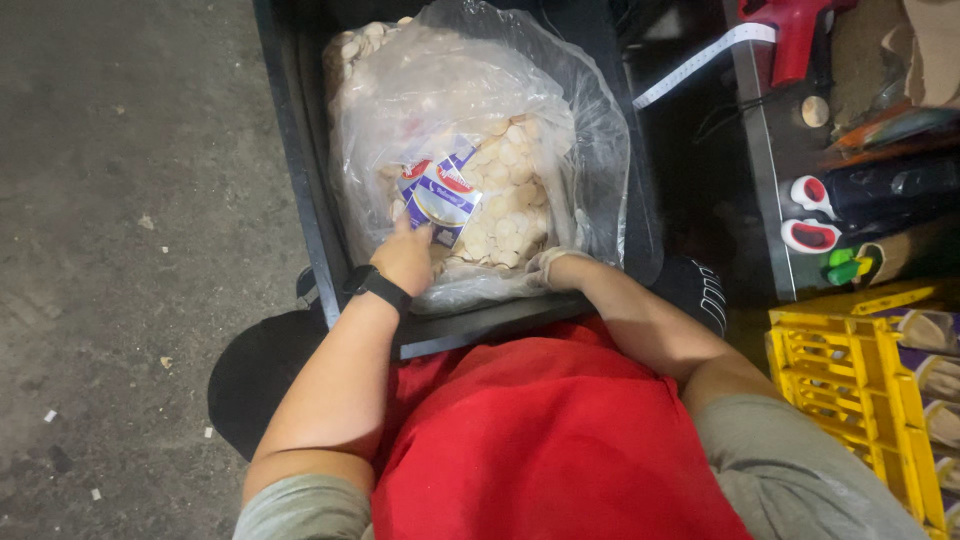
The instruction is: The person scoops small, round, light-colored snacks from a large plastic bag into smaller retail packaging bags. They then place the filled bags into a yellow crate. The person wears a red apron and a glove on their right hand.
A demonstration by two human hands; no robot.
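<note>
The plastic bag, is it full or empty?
Full. The clear plastic bag bulges with small pale round pieces, and the left hand reaches in.

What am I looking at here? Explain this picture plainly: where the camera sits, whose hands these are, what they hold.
There is one picture, taken by a camera on a person's head, looking down past a red apron. Both bare hands reach into a dark bin that holds a clear plastic bag full of small pale round pieces. The left hand, with a black wristband, holds a small blue, white and red packet against the bag. The right hand is pushed in under the plastic, so its grip cannot be seen. A yellow crate stands at the right.
</note>
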